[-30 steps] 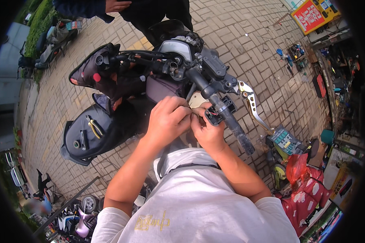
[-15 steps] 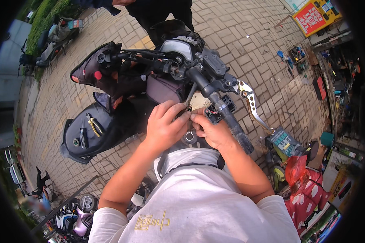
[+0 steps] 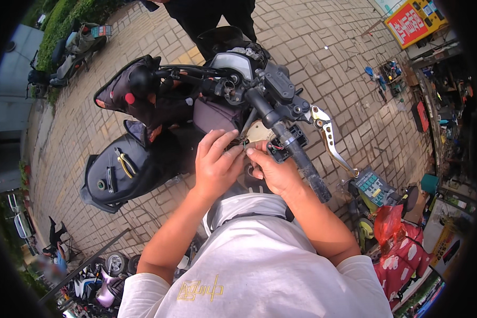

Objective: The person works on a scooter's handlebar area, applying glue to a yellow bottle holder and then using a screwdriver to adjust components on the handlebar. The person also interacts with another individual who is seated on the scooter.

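Observation:
Both hands meet just below the handlebar (image 3: 262,108) of a scooter. My left hand (image 3: 215,161) pinches a thin wire (image 3: 245,143) between thumb and forefinger, its other fingers loosely bent. My right hand (image 3: 274,168) is closed on the same spot, thumb against forefinger, with the fingertips of both hands almost touching. The wire's ends are too small to make out. Beside my right hand, an opened black switch housing (image 3: 279,152) shows red wiring. A silver brake lever (image 3: 331,140) sticks out farther right.
Yellow-handled pliers (image 3: 125,163) and a slim dark tool (image 3: 110,179) lie on the black seat (image 3: 153,172) at left. A person in dark trousers (image 3: 209,16) stands beyond the scooter. Tools and parts (image 3: 389,74) sit at right, and a red plastic bag (image 3: 388,228) lies lower right.
My left hand has shifted slightly, its fingers lifting and spreading a little. My right fingertips have moved slightly left, and the wire between the hands shows more clearly.

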Motion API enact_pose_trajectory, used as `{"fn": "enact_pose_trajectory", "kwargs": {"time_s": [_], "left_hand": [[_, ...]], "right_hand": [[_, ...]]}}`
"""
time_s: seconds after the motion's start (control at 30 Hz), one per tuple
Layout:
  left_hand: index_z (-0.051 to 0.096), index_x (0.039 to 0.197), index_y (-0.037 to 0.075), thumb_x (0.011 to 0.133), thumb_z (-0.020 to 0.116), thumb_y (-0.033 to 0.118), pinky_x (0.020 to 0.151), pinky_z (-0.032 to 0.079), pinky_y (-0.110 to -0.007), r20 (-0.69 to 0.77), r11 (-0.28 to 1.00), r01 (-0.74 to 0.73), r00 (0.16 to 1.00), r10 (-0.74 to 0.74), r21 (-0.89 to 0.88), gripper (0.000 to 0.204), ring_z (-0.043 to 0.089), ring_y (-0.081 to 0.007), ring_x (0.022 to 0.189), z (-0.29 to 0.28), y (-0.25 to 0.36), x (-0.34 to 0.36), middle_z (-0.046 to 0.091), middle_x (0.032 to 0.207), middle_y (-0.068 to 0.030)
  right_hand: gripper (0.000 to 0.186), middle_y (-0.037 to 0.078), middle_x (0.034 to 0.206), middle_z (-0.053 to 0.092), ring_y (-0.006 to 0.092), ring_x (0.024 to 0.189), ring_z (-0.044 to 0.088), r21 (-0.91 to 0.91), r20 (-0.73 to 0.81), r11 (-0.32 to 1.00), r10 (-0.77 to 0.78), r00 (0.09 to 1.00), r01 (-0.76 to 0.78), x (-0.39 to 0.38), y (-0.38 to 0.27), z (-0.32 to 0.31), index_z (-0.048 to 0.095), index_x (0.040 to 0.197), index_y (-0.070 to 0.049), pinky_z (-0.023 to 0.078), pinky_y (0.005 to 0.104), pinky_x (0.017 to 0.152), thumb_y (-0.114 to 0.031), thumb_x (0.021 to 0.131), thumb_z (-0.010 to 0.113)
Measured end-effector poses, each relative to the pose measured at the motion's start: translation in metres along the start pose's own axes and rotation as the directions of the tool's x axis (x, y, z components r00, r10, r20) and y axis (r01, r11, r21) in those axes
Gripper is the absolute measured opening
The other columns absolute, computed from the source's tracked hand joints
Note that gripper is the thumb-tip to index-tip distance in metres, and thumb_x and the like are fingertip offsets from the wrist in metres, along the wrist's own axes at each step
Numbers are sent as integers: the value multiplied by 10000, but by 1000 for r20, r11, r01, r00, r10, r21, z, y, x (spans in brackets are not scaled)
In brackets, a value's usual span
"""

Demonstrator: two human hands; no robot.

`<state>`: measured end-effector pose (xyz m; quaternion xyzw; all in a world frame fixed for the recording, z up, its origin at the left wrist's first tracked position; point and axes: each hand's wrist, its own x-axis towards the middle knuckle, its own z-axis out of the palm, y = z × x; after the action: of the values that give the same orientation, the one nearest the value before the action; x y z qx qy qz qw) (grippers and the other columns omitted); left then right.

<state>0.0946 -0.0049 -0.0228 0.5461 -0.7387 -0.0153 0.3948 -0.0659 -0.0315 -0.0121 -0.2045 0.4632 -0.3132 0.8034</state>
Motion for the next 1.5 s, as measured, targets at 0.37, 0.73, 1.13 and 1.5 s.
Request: {"fn": "enact_pose_trajectory", "kwargs": {"time_s": [0.37, 0.73, 1.13, 1.5], "left_hand": [[701, 765, 95, 657, 740, 95, 1015, 325, -485, -50, 904, 416, 910, -413, 99, 114, 471, -334, 1201, 1, 32, 4, 593, 1202, -109], [735, 809, 40, 735, 695, 140, 1054, 350, -445, 354, 481, 847, 532, -769, -228, 131, 450, -364, 1235, -15, 13, 18, 554, 1284, -197], [662, 920, 108, 656, 768, 40, 690, 383, -365, 95, 957, 17, 994, -47, 291, 292, 513, -230, 777, -21, 14, 16, 552, 859, -41], [650, 884, 111, 659, 740, 77, 667, 390, -364, 108, 950, -18, 994, -17, 312, 245, 535, -224, 753, -20, 13, 16, 577, 859, -26]], "right_hand": [[82, 13, 840, 601, 59, 663, 514, -292, 26, 939, -183, 983, 182, 4, 11, -1, 643, 981, -2, 396, 216, 528, -50, 932, 598], [73, 36, 997, 544, 105, 845, 566, -442, 102, 732, -533, 840, 519, 14, 26, 6, 675, 941, 8, 469, 253, 735, -36, 884, 670], [118, 51, 994, 569, 111, 799, 602, -453, 152, 721, -517, 842, 525, 15, 19, 6, 683, 976, 11, 508, 254, 696, -51, 877, 675], [120, 44, 989, 579, 114, 831, 593, -447, 143, 720, -528, 837, 531, 15, 20, 8, 695, 958, 18, 489, 257, 725, -63, 871, 678]]}}
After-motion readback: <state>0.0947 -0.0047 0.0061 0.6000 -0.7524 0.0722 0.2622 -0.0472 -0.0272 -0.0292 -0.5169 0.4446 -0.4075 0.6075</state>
